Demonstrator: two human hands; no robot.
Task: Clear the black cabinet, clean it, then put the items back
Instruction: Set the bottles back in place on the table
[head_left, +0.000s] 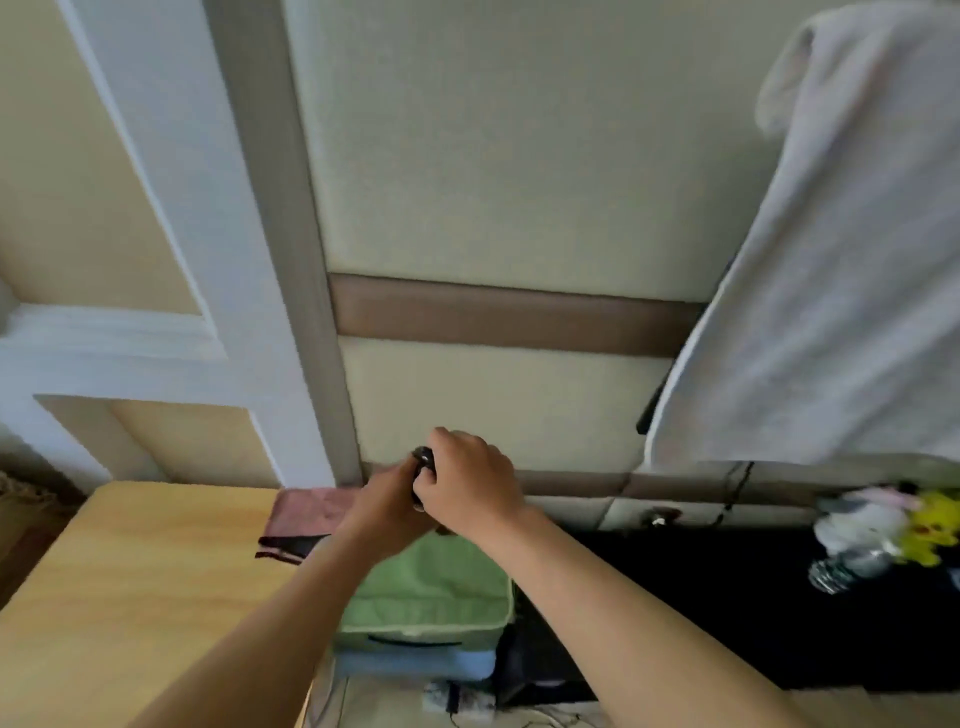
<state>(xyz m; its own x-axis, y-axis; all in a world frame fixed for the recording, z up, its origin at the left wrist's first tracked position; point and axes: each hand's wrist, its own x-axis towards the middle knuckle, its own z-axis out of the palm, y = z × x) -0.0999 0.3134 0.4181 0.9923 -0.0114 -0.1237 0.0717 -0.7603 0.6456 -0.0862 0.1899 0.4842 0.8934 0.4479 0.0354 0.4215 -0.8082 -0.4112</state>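
Head view: left hand and right hand clasp a small dark object; rightward, plush toys on the black cabinet suggest clearing is unfinished.

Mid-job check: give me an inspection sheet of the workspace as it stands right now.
Surface: black cabinet top, items at its far right.
Job's things: plush toys and shiny crumpled item on the cabinet.
Clutter: pink cloth on wooden table; green bag beside it.
Hands: right hand grips small dark object; left hand meets it, grip hidden.
Cables: black cable hangs down the wall.
Surroundings: padded wall; white towel hanging.
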